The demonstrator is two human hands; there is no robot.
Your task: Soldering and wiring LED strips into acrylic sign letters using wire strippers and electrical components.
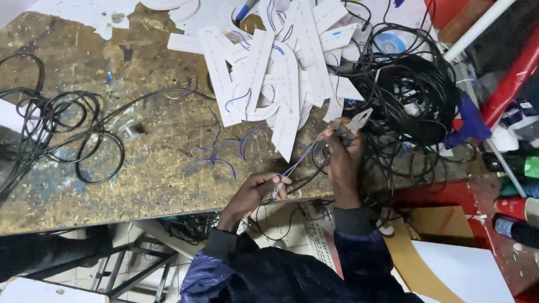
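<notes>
My left hand [257, 190] pinches the lower end of a thin blue-and-white wire [299, 160] near the front edge of the worn wooden table [131, 164]. The wire runs up and right to my right hand [346, 157], which grips a pair of pliers [355, 123] with orange handles, jaws pointing up-right. Just above the hands lies a heap of white plastic strips and curved pieces [272, 68] with small holes and blue wires on them. Short blue wire offcuts [222, 150] lie on the table left of the hands.
A big tangle of black cable [409, 96] sits right of the pliers. Loose black cable loops [61, 126] lie at the table's left. Red and white poles [512, 52], bottles and cans [519, 172] crowd the right side. Brown cardboard [434, 235] and white sheet lie below right.
</notes>
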